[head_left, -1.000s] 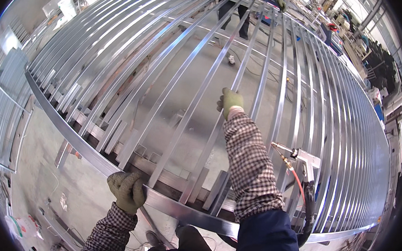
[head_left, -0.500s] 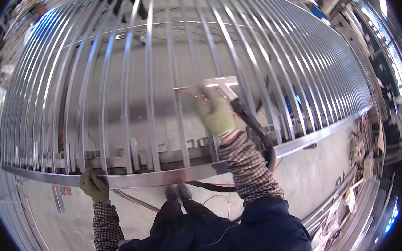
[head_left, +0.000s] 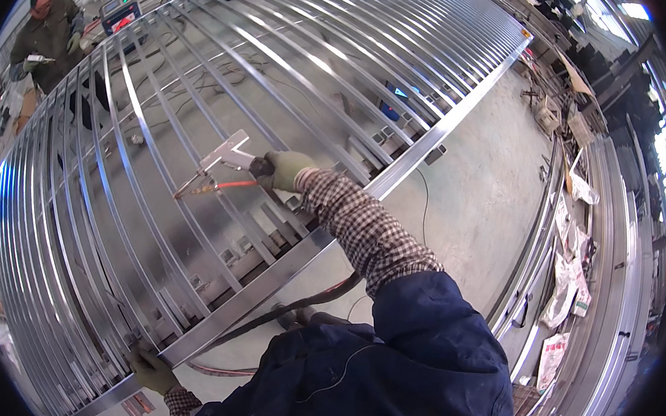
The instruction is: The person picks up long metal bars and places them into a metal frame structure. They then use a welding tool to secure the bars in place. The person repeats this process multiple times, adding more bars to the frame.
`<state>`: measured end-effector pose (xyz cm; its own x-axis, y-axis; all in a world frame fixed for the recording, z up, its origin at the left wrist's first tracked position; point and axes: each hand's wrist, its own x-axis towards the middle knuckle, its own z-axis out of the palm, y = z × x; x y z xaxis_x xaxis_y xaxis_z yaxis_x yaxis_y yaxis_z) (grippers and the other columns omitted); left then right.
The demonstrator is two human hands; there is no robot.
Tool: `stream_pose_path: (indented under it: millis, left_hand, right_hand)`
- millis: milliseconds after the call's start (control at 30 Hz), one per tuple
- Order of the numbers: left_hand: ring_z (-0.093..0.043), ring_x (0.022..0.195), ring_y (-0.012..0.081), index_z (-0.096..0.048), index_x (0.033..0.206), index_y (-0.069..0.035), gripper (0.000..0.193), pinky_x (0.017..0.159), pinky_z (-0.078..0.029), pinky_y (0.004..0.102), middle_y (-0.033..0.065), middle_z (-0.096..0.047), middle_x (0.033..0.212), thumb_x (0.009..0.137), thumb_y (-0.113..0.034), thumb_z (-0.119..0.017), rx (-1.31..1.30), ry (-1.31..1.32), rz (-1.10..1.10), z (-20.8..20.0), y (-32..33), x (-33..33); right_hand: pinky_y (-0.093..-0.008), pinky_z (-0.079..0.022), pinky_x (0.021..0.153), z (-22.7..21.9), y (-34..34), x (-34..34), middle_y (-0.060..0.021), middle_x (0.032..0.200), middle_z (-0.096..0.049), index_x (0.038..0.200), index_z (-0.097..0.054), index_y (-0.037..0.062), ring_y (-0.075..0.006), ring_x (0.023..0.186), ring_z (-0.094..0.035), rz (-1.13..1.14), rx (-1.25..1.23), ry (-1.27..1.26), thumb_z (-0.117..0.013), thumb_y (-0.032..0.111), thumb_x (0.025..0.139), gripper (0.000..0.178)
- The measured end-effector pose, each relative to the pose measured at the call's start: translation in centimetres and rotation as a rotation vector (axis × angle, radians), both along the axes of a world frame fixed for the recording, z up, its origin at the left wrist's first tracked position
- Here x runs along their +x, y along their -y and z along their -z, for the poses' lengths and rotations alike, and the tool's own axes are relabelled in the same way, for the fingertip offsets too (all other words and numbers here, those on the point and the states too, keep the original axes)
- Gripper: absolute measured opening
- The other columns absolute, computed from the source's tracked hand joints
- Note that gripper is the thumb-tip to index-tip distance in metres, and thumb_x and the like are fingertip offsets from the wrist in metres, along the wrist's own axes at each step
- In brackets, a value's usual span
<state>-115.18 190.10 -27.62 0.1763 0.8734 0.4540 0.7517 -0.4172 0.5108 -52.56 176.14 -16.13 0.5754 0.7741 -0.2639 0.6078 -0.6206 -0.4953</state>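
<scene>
My right hand [head_left: 283,170], in a greenish work glove, is closed round the black grip of a handheld welding gun [head_left: 229,150]. The gun has a silver body and a thin copper-coloured nozzle, and it hangs over the slats with the nozzle toward the lower left. Below it spreads a large frame of shiny metal slats [head_left: 164,185]. My left hand [head_left: 151,370], gloved too, is closed over the frame's near edge rail [head_left: 244,287], beside several slat ends. Its fingertips are partly hidden.
A dark cable [head_left: 286,307] runs under the near rail by my feet. Another person [head_left: 47,37] works beyond the frame at the far left, near a boxy machine [head_left: 119,14]. Long metal profiles [head_left: 614,269] and white bags [head_left: 561,296] lie on the right.
My view has turned, so the frame now slants up to the right. My right hand has swung the welding gun leftward relative to my body. My left hand stays at the rail.
</scene>
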Motion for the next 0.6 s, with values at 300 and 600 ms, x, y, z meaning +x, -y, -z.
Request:
stream_pose_path:
  millis: [300, 600]
  left_hand:
    - [-0.069, 0.089, 0.0161, -0.071, 0.125, 0.002, 0.025, 0.081, -0.055, 0.0333, 0.0129, -0.076, 0.107, 0.101, -0.005, -0.069, -0.364, 0.340, 0.651, -9.3, 12.2, 27.5]
    - [-0.073, 0.081, 0.0217, -0.073, 0.117, 0.002, 0.028, 0.076, -0.058, 0.0352, 0.0108, -0.076, 0.097, 0.091, -0.006, -0.077, -0.343, 0.164, 1.739, -14.5, 37.6, 57.4]
  right_hand:
    - [-0.0485, -0.058, 0.092, -8.5, 13.6, -2.9, -0.0206, 0.115, -0.075, 0.133, -0.064, 0.0098, -0.0410, 0.108, -0.072, -0.010, 0.424, -0.011, -0.081, 0.045, 0.087, 0.061]
    - [-0.0462, -0.057, 0.097, -13.4, 35.1, 4.7, -0.0233, 0.121, -0.071, 0.149, -0.055, 0.0086, -0.0417, 0.111, -0.070, 0.093, 0.710, -0.037, -0.080, 0.039, 0.083, 0.077]
